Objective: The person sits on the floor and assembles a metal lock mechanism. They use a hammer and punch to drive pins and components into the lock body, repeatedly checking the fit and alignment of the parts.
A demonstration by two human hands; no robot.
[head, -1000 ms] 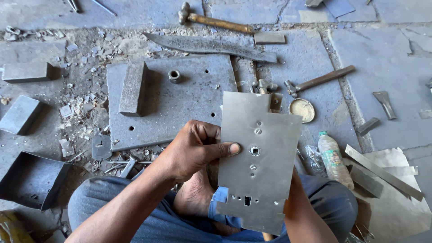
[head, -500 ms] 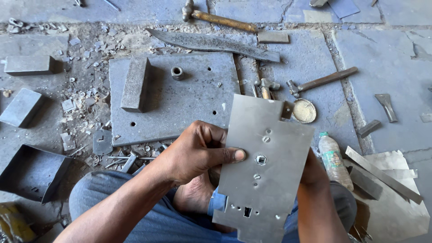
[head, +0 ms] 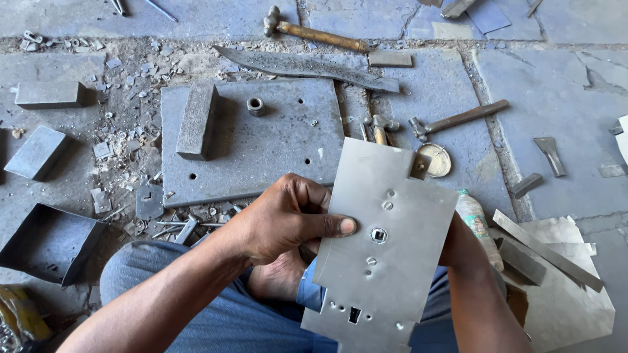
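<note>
I hold a flat grey sheet-metal plate (head: pixel 386 261) upright over my lap; it has a square hole, small rivets and a slot near its lower edge. My left hand (head: pixel 281 219) grips its left edge, thumb pressed on the front face. My right hand (head: pixel 458 245) holds the right edge from behind and is mostly hidden by the plate. A bare foot (head: pixel 278 278) shows under my left hand.
A thick steel slab (head: pixel 252 153) on the stone floor carries a metal bar (head: pixel 196 121) and a ring. Two hammers (head: pixel 314 33) (head: pixel 458 119), a long blade (head: pixel 307 65), a round tin (head: pixel 435 160), a plastic bottle (head: pixel 477 225), metal blocks, scraps and an open box (head: pixel 46 242) lie around.
The plate has tilted a little and come nearer to the camera. My left thumb stays pressed on its face. Both hands keep their hold.
</note>
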